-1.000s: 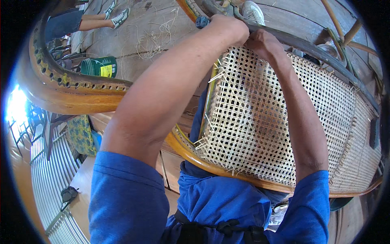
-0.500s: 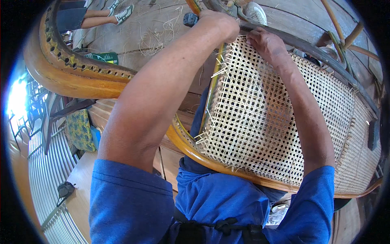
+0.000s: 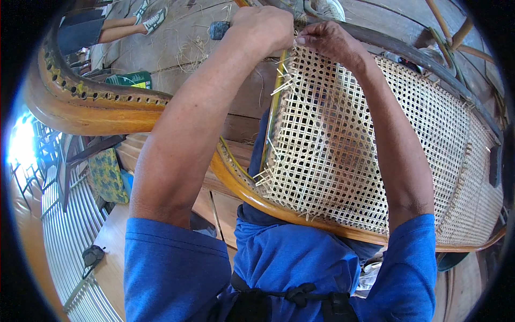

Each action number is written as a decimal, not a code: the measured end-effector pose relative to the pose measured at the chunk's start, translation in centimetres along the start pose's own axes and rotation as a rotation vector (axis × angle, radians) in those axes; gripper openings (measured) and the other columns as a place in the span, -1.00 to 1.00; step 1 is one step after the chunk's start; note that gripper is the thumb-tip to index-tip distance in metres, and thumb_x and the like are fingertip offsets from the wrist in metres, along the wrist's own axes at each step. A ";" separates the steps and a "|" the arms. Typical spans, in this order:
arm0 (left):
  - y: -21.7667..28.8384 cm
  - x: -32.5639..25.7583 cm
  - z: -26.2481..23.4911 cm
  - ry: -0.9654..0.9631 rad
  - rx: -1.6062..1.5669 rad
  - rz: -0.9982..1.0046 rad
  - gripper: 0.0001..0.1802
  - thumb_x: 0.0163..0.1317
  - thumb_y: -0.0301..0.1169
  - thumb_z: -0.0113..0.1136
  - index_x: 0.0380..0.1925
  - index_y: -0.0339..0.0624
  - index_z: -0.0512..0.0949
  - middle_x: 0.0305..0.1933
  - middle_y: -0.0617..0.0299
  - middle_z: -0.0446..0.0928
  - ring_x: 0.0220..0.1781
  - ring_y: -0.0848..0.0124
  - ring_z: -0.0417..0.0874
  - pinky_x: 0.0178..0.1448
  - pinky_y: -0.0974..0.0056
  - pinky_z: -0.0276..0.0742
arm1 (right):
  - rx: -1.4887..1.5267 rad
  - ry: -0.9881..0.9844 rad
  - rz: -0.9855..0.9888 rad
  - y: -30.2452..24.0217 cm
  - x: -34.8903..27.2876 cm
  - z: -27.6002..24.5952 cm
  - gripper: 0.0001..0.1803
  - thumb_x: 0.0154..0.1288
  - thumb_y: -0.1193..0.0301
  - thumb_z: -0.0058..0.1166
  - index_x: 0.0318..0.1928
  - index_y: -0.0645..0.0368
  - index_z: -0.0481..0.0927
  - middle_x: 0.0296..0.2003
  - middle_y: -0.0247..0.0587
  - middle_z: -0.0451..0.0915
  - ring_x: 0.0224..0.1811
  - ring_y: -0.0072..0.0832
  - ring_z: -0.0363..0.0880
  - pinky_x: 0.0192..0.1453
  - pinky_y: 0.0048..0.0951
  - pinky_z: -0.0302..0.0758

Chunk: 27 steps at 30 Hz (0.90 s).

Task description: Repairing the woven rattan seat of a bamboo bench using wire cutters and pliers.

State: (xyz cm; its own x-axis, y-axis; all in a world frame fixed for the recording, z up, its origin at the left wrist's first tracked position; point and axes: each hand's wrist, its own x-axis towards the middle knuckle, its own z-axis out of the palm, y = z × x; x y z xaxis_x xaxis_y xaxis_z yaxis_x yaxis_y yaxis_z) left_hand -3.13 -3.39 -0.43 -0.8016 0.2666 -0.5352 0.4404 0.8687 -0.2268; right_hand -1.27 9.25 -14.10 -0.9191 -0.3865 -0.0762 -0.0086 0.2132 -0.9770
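Note:
A sheet of pale woven cane (image 3: pixel 322 145) stretches across the curved wooden chair frame (image 3: pixel 300 212) in front of me. Loose cane ends (image 3: pixel 282 80) stick out along its left edge. At the far left corner, my left hand (image 3: pixel 265 29) is closed around a tool with a dark, blunt end (image 3: pixel 219 30); the tool's other end is hidden. My right hand (image 3: pixel 335 44) is beside it, over the cane's far edge. Its thumb and fingers are pinched together, and whatever is between them is too small to make out.
An unwoven frame arm with a row of holes (image 3: pixel 107 96) curves at the left. Behind it is a green container (image 3: pixel 129 80). A dark rail (image 3: pixel 407 53) runs along the cane's far side. Another person's legs (image 3: pixel 123 29) show at the far left.
My left hand has moved left with the dark-ended tool. My right hand has shifted left to the corner, its fingers now pinched beside the left hand. The view has shifted slightly.

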 end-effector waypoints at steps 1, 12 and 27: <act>-0.2 0.4 -0.1 -0.012 0.019 -0.001 -0.65 0.03 -0.23 0.07 -0.31 -0.27 0.60 -0.18 -0.05 0.58 -0.14 0.05 0.61 -0.08 0.06 0.52 | -0.091 -0.025 0.004 -0.3 0.1 -0.2 -0.80 0.17 0.31 0.09 -0.25 0.11 0.64 -0.46 -0.05 0.59 -0.50 -0.39 0.52 -0.29 -0.37 0.48; 4.0 1.7 0.6 -0.021 0.276 0.033 -0.71 0.14 -0.38 0.04 -0.16 -0.14 0.62 -0.04 0.05 0.57 0.03 0.32 0.59 -0.05 0.18 0.52 | -0.517 -0.072 0.153 0.5 0.3 -1.6 -0.76 0.05 0.29 0.13 -0.34 0.19 0.62 -0.55 -0.13 0.59 -0.51 -0.49 0.49 -0.33 -0.38 0.46; 9.3 10.9 6.0 -0.362 0.523 -0.438 -0.55 0.15 -0.08 -0.03 -0.05 -0.03 0.59 0.04 0.18 0.54 0.12 0.32 0.52 0.12 0.22 0.40 | -0.468 -0.099 0.111 2.4 1.8 -1.4 -0.47 -0.02 0.28 0.29 0.01 0.11 0.51 -0.13 -0.11 0.60 -0.07 -0.35 0.56 0.00 -0.35 0.47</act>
State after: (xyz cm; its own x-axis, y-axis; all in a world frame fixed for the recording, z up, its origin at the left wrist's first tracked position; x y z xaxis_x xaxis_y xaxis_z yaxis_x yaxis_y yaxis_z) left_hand -5.34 5.09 -13.27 -0.8041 -0.2877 -0.5203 0.3196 0.5288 -0.7863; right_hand -3.54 10.31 -16.28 -0.8831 -0.4170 -0.2152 -0.1096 0.6292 -0.7695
